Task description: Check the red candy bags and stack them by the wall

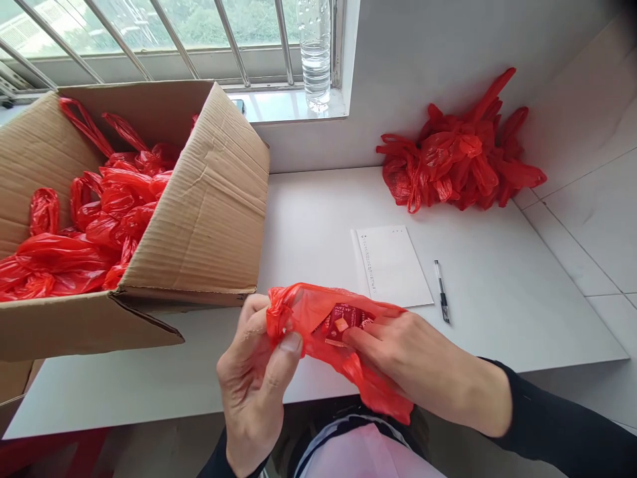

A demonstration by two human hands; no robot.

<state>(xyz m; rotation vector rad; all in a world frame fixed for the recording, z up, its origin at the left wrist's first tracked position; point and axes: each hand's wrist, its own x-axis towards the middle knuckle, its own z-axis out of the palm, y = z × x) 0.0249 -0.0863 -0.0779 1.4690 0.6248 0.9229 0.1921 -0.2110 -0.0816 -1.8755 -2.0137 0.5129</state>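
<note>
A thin red plastic bag (318, 318) is held over the table's front edge. My left hand (263, 375) pinches the gathered left end of it between thumb and fingers. At the bag's opening, my right hand (398, 345) has its fingers partly inside, closed on a small dark red printed packet (346, 323). Another dark packet edge shows beside it, and the fingertips are partly hidden by the plastic. The bag's lower right part hangs loose under my right wrist.
A cardboard box (209, 199) of knotted red bags (109, 212) stands at the left. A pile of red bags (462, 156) lies at the back right. An open notebook (395, 265) and a pen (442, 292) lie on the white table (308, 219); a water bottle (316, 66) stands on the sill.
</note>
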